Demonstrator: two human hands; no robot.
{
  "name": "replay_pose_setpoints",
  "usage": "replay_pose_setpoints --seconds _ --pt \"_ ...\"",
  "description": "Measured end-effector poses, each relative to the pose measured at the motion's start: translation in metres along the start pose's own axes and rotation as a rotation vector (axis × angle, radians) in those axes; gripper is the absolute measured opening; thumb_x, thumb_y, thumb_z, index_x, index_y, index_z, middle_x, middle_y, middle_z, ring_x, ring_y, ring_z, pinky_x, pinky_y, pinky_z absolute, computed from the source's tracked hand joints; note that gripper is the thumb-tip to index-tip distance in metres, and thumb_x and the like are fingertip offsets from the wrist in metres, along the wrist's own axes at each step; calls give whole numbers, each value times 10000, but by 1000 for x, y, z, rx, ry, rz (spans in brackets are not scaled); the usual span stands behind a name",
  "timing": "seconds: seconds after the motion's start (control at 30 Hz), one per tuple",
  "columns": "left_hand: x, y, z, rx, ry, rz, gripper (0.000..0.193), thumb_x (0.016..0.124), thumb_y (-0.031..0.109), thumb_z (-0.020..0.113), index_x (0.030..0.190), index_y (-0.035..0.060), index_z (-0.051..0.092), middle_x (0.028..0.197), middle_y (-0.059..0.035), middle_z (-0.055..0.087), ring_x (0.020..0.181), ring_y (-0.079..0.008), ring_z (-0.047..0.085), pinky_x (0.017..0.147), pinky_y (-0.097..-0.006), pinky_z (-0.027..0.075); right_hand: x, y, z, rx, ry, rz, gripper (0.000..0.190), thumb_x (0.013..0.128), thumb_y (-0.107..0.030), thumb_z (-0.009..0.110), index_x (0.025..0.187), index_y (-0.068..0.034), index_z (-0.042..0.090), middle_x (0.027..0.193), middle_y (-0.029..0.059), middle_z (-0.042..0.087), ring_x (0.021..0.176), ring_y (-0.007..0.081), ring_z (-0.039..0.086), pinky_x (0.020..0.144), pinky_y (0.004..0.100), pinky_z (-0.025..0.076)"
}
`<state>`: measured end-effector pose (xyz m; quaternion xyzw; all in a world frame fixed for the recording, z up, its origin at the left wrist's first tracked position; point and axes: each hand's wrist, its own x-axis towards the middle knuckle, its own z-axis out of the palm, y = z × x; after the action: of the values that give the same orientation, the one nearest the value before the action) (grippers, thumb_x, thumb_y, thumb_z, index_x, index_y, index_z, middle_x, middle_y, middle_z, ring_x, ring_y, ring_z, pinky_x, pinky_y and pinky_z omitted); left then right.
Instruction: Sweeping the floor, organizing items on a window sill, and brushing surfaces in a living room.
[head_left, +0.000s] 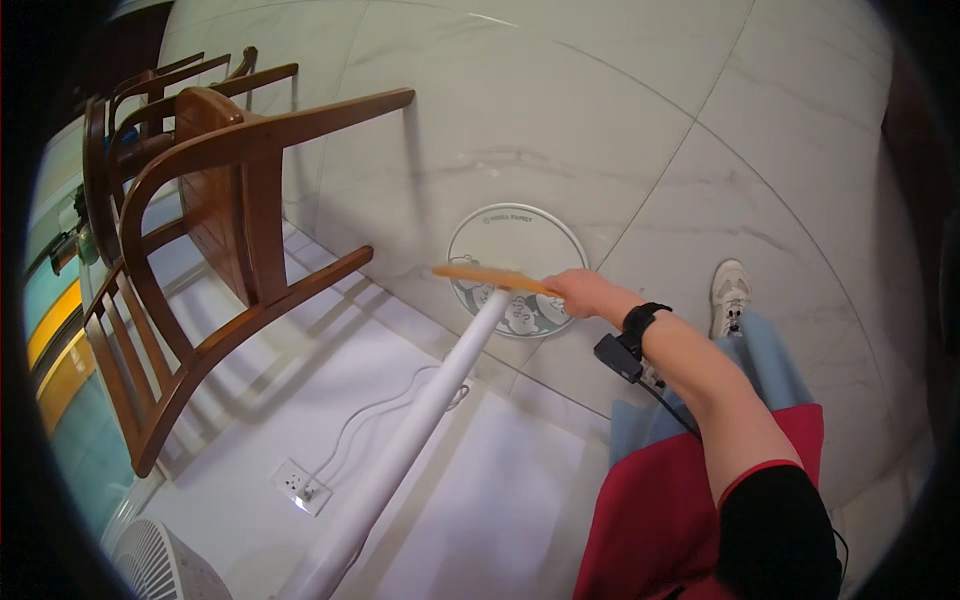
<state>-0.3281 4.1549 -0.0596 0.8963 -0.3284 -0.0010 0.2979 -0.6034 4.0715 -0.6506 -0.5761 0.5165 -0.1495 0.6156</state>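
My right hand (589, 292) grips one end of a flat, slightly blurred orange cloth (472, 276). The cloth stretches leftward over a round white base (525, 240), at the foot of a white pole (442, 382). Whether it wraps the pole or only rests against it I cannot tell. Grey cartoon figures and lettering decorate the base, which sits on the floor. From there the pole runs toward the lower left, where a white fan head (150, 559) with a slatted grille shows at the picture's edge. My left hand is out of view.
Wooden chairs (217, 210) stand at the left beside the white wall (480, 480). A white cord (360, 412) runs from a wall socket (300, 487) behind the pole. My shoe (729, 289) rests on the marbled tile floor (622, 150). A dark furniture edge lines the right.
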Motion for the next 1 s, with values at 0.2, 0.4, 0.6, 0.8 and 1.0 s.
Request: replay_pose_setpoints --seconds 0.2,0.4,0.6,0.8,1.0 --pt "6 -5 -1 27 -24 -19 788 712 150 723 1372 36 307 1285 -169 461 1120 -291 487 917 -419 442 -28 14 24 243 636 285 301 748 7 490 1036 -78 516 908 196 594 857 400 575 725 475 479" --pt "10 -16 -2 42 -37 -53 808 695 148 735 1370 36 307 1282 -165 464 1120 -287 488 920 -413 441 -178 38 47 -90 -15 122 373 734 27 501 1087 -93 477 884 182 592 814 390 586 679 479 477" --pt "13 -21 -1 62 -52 -71 827 677 147 747 1368 35 307 1279 -160 467 1120 -283 490 923 -407 439 -161 67 35 -179 9 149 373 732 -9 553 1082 -101 462 912 122 594 771 359 603 645 444 486" --pt "11 -28 0 87 -54 -86 847 660 145 759 1366 34 306 1276 -155 470 1120 -279 491 926 -401 438 -156 81 26 -438 -146 21 342 764 -13 537 1082 -122 474 892 92 584 738 330 613 612 433 490" --pt "18 -35 9 98 -99 -111 866 642 144 771 1365 33 306 1273 -151 473 1120 -275 493 929 -395 436 -99 65 52 -535 -531 -80 251 820 -66 491 1061 -130 516 885 108 595 735 323 623 606 437 503"
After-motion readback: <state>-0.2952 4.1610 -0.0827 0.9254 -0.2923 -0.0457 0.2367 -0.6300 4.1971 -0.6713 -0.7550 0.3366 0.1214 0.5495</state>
